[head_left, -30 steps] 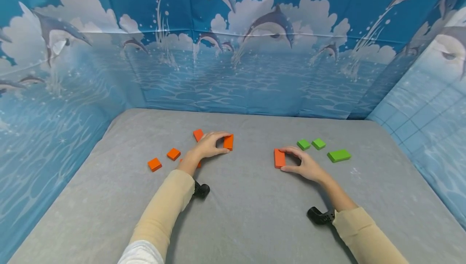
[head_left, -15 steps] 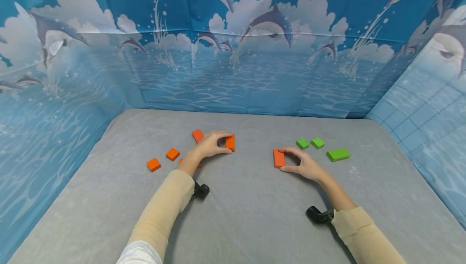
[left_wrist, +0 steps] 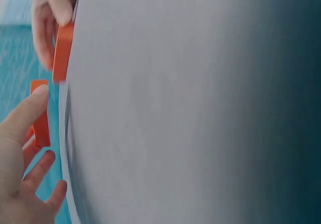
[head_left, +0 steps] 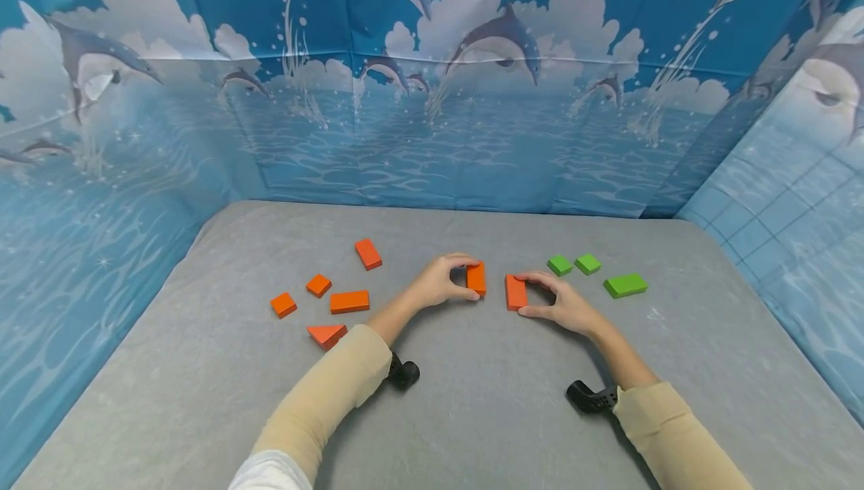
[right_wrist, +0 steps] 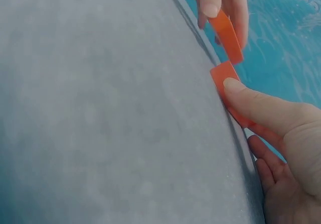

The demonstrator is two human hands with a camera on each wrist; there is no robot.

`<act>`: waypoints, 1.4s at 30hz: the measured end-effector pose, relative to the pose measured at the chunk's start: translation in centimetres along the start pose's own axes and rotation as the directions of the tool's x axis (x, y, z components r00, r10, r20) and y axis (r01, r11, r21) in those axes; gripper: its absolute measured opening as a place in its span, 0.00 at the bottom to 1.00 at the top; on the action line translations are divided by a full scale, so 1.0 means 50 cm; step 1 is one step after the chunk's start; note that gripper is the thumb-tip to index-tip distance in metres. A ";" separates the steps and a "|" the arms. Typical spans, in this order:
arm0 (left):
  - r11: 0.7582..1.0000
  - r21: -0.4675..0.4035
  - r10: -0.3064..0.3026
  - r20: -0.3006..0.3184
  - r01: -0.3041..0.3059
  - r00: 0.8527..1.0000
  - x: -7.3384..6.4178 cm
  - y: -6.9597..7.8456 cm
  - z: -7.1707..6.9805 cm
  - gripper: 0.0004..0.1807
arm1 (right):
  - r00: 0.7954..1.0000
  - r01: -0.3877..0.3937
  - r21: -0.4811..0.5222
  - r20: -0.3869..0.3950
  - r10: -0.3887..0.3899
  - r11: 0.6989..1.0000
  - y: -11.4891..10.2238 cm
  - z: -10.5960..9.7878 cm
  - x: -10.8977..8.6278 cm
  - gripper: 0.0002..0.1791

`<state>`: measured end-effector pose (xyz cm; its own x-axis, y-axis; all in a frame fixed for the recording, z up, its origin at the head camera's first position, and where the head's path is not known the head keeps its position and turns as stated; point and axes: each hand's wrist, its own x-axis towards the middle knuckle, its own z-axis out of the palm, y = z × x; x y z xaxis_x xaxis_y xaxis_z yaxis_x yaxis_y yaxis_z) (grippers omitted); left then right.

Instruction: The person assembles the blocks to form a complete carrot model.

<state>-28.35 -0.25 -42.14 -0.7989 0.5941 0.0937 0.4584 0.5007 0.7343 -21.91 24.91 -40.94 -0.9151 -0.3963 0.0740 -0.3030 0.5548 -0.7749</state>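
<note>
Near the middle of the grey table, my left hand [head_left: 440, 281] pinches an orange rectangular block [head_left: 476, 280] between thumb and fingers. Just to its right, across a small gap, another orange rectangular block [head_left: 516, 293] is pinched by my right hand [head_left: 565, 305]. In the left wrist view the left hand's block [left_wrist: 42, 123] shows under the thumb, with the right hand's block [left_wrist: 63, 53] above it. The right wrist view has the right hand's block [right_wrist: 231, 91] below the left hand's block [right_wrist: 228, 37].
Left of the hands lie two orange rectangular blocks [head_left: 349, 302], two small orange square blocks [head_left: 319, 285] and an orange triangular block [head_left: 327, 335]. On the right are two small green blocks [head_left: 559, 265] and a longer green block [head_left: 625, 285]. Dolphin-print cloth [head_left: 432, 137] surrounds the table [head_left: 472, 415].
My left hand has moved right with its orange block, close to the other held block. This uncovers the orange blocks behind its arm. The right hand stays nearly still.
</note>
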 end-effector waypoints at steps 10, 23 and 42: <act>0.992 0.128 0.017 -0.003 -0.016 1.000 0.008 0.026 0.054 0.33 | 1.000 0.003 0.007 0.011 -0.003 1.000 0.003 0.001 0.004 0.31; 0.977 0.212 0.043 -0.047 -0.032 0.998 0.006 0.023 0.071 0.33 | 1.000 0.027 0.017 0.010 -0.027 0.999 0.004 0.003 0.006 0.31; 0.992 0.094 0.086 -0.024 -0.084 0.996 0.001 0.015 0.047 0.39 | 1.000 0.024 0.011 0.011 -0.024 1.000 0.065 0.010 0.022 0.33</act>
<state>-27.15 1.63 -43.17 -0.7657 0.6195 0.1729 0.5580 0.5061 0.6576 -23.79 25.90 -43.67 -0.9048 -0.4172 0.0857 -0.3216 0.5374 -0.7796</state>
